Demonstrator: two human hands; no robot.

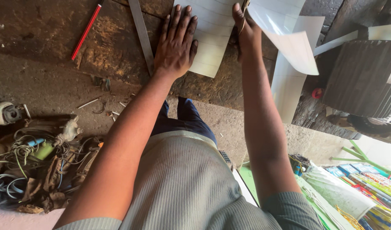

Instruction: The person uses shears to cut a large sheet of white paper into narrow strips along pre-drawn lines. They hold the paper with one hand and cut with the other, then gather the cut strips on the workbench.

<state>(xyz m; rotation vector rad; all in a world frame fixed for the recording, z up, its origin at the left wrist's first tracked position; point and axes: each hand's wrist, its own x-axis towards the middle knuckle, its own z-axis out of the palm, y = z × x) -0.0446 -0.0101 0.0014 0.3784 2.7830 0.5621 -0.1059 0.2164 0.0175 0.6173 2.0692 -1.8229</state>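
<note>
Left hand (176, 44) flat and spread, pressing down on lined white sheet (208, 38) lying on rough dark counter (46, 30), fingers out straight, not gripping anything. Right hand (245, 30) clenched round scissors (244, 10) at sheet's right edge, blades mostly hidden, with cut-off strip of sheet (294, 47) curling away and hanging over counter edge just beside it. Metal ruler (141, 32) right next to left hand, red pencil (86, 31) well off to the side, messy pile of wires (29, 170) down on the floor, dark ribbed drum (361, 74) near the strip.
</note>
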